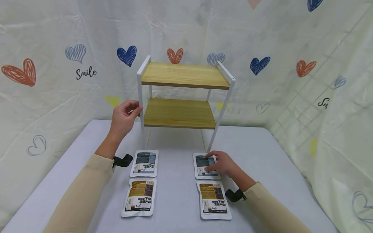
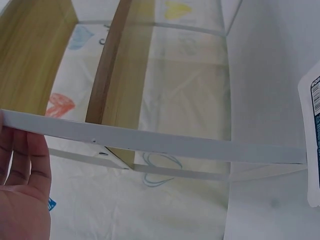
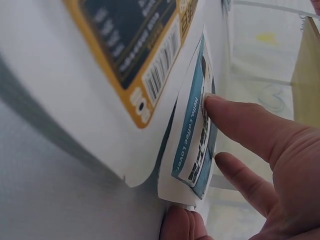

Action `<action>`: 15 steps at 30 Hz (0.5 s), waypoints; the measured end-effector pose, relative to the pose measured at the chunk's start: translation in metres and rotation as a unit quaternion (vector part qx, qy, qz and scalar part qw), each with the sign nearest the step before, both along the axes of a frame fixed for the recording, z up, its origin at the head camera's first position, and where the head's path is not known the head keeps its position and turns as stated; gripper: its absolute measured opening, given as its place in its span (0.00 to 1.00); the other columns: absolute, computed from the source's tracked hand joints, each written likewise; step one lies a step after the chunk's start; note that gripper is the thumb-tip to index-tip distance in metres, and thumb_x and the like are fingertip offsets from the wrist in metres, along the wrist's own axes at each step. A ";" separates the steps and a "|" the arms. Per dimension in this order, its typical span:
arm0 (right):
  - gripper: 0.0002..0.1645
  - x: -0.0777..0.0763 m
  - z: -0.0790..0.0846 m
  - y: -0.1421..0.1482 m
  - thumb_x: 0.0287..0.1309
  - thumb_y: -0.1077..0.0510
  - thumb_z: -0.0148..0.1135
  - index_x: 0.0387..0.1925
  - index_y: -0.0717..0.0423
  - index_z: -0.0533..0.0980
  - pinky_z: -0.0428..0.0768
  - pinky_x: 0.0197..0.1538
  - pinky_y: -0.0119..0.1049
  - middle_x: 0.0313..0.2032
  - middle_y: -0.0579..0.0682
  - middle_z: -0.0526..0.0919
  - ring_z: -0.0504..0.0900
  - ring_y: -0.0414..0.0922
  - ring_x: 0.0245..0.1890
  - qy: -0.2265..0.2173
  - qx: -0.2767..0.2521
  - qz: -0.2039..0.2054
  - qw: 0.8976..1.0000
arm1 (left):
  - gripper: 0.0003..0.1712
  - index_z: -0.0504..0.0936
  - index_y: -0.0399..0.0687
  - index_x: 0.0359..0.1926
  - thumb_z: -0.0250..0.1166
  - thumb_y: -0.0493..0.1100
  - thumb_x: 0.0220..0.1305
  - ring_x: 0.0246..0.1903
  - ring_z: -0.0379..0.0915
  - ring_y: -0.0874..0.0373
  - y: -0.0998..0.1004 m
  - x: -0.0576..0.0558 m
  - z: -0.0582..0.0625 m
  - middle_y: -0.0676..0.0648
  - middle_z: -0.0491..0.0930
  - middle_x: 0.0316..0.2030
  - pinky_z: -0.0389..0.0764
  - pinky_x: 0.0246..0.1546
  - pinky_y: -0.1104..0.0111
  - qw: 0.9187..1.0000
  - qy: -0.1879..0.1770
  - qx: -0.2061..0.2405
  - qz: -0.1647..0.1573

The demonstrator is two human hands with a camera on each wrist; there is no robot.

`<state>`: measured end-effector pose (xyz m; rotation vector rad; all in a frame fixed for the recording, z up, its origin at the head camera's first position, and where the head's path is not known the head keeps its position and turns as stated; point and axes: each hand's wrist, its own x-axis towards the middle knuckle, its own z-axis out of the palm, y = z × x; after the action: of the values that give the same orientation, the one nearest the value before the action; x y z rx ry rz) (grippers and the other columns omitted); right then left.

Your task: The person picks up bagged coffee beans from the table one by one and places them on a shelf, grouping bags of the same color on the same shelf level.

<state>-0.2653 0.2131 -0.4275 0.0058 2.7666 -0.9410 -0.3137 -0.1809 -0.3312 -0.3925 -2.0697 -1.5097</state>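
A two-tier shelf rack (image 1: 182, 76) with wooden boards and a white frame stands at the back of the table. My left hand (image 1: 123, 116) holds its left front post (image 2: 165, 140), fingers bent behind it in the left wrist view. At the rack's right front foot, a white coffee pouch (image 1: 201, 171) with a blue label lies face up. My right hand (image 1: 222, 165) grips this pouch at its right side, the thumb (image 3: 240, 117) on its face and curled fingers (image 3: 182, 222) at its edge. The right index finger is extended over the label.
A second blue-labelled pouch (image 1: 144, 163) lies near the rack's left foot. Two yellow-labelled pouches, one at left (image 1: 140, 197) and one at right (image 1: 214, 200), lie nearer the front on the white table (image 1: 175, 194). A heart-printed curtain (image 1: 186, 26) hangs behind.
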 end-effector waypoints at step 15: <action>0.31 0.000 0.006 -0.005 0.46 0.53 0.84 0.54 0.44 0.82 0.80 0.61 0.61 0.65 0.60 0.75 0.76 0.59 0.60 0.002 0.019 -0.005 1.000 | 0.16 0.83 0.40 0.53 0.66 0.47 0.71 0.40 0.79 0.57 0.001 0.002 0.003 0.43 0.83 0.45 0.83 0.43 0.81 1.000 -0.007 -0.005 0.002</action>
<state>-0.2652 0.2083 -0.4218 0.0246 2.7900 -0.8920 -0.3116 -0.1798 -0.3281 -0.3833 -2.0886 -1.5040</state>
